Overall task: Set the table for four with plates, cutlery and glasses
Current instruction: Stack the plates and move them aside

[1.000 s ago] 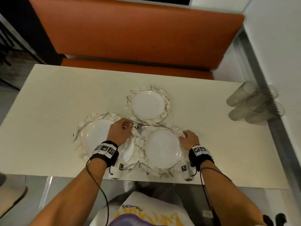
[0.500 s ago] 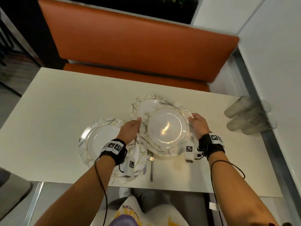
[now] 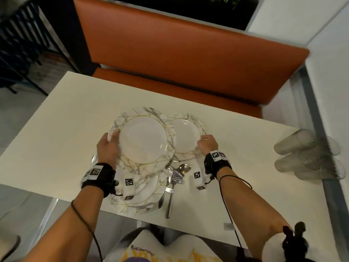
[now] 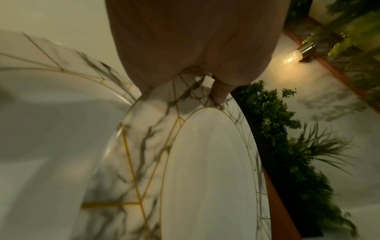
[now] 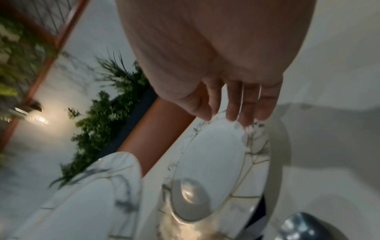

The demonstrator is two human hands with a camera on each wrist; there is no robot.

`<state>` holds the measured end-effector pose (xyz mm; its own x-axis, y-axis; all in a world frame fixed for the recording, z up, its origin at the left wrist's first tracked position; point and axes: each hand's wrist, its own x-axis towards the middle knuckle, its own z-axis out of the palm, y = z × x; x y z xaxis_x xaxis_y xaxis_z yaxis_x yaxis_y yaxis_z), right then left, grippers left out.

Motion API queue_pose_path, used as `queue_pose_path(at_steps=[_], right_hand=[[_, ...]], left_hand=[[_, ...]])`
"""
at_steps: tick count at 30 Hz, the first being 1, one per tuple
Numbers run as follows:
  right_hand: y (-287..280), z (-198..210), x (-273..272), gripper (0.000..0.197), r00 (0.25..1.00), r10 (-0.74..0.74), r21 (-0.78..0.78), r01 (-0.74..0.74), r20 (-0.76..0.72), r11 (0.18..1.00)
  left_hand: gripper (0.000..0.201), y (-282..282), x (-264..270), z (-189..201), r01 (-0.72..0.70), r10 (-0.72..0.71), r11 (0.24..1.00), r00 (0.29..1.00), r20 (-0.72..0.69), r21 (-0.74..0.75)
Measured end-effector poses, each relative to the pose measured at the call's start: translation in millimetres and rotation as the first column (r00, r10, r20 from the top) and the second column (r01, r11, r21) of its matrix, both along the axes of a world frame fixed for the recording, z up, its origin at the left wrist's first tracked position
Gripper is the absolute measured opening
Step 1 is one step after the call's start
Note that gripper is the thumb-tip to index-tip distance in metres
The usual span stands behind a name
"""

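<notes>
Left hand [image 3: 108, 150] grips the near-left rim of the big marbled plate [image 3: 143, 140], thumb on top as the left wrist view shows, and carries it tilted above the middle of the desk [image 3: 62, 118]. Right hand [image 3: 207, 143] reaches to the rim of the smaller plate [image 3: 186, 138], just right of centre in the head view; in the right wrist view its fingers [image 5: 242, 104] are nearly straight with their tips at that rim, so they touch rather than clamp. Whether the smaller plate lies flat on the desk I cannot tell. A third plate [image 3: 143, 193] sits at the near desk edge, lower centre of the frame, partly under the left wrist. Cutlery [image 3: 174, 178], forks and a spoon, lies just right of it, beneath the overlap of the plates. Several glasses [image 3: 306, 154] lie on their sides at the right end of the desk.

My reading is that the plates are being spread out to their places. The carried plate hangs from one hand only; a slack grip could let it swing down onto the smaller plate's rim or onto the cutlery and chip. The near plate already overhangs the desk edge, and a nudge from the left wrist could push it off. The glasses, lying on their sides, could roll if the desk is jolted
</notes>
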<state>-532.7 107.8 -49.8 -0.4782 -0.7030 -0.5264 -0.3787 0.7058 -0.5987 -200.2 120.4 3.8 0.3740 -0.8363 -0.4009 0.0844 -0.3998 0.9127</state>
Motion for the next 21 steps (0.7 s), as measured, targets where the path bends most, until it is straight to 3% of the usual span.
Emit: queue_pose_path(at_steps=[2, 4, 6, 8, 11, 14, 16, 21], right_hand=[[-8.2, -11.0, -7.1, 0.052, 0.997, -0.037, 0.057, 0.041, -0.071, 0.998], [-9.3, -12.9, -6.9, 0.063, 0.992, -0.052, 0.117, 0.066, -0.116, 0.991], [-12.9, -21.0, -13.8, 0.066, 0.997, -0.048, 0.147, 0.057, -0.059, 0.988], [-16.7, -26.0, -20.2, 0.060, 0.999, -0.038, 0.160, 0.035, 0.013, 0.986], [-24.1, -30.5, -30.3, 0.038, 1.000, 0.019, 0.143, -0.022, 0.022, 0.989], [-38.3, -29.6, -44.8, 0.019, 0.996, 0.050, 0.043, -0.053, 0.073, 0.998], [-47.4, -16.1, -54.2, 0.020, 0.995, 0.025, -0.057, -0.019, 0.098, 0.998], [-62.7, 35.3, -82.9, 0.024, 0.995, 0.077, -0.350, -0.097, -0.069, 0.932]], left_hand=[[0.030, 5.1, 4.8, -2.8, -0.050, 0.050, 0.999, 0.998, 0.038, 0.000], [0.043, 9.1, 8.9, -1.4, -0.069, 0.071, 0.997, 0.994, 0.081, -0.028], [0.047, 13.3, 7.4, -1.6, -0.112, 0.115, 0.993, 0.988, 0.105, -0.040], [0.039, 15.5, 4.4, -2.9, -0.139, 0.145, 0.989, 0.976, 0.162, -0.051], [0.025, 15.6, -0.4, -2.7, -0.153, 0.162, 0.986, 0.962, 0.220, -0.061], [0.027, 10.5, -11.5, 2.4, -0.172, 0.188, 0.981, 0.954, 0.234, -0.090], [0.029, 5.9, -18.5, 5.7, -0.193, 0.214, 0.975, 0.947, 0.241, -0.106], [0.029, -7.9, -36.6, 10.1, -0.190, 0.209, 0.976, 0.951, 0.228, -0.102]])
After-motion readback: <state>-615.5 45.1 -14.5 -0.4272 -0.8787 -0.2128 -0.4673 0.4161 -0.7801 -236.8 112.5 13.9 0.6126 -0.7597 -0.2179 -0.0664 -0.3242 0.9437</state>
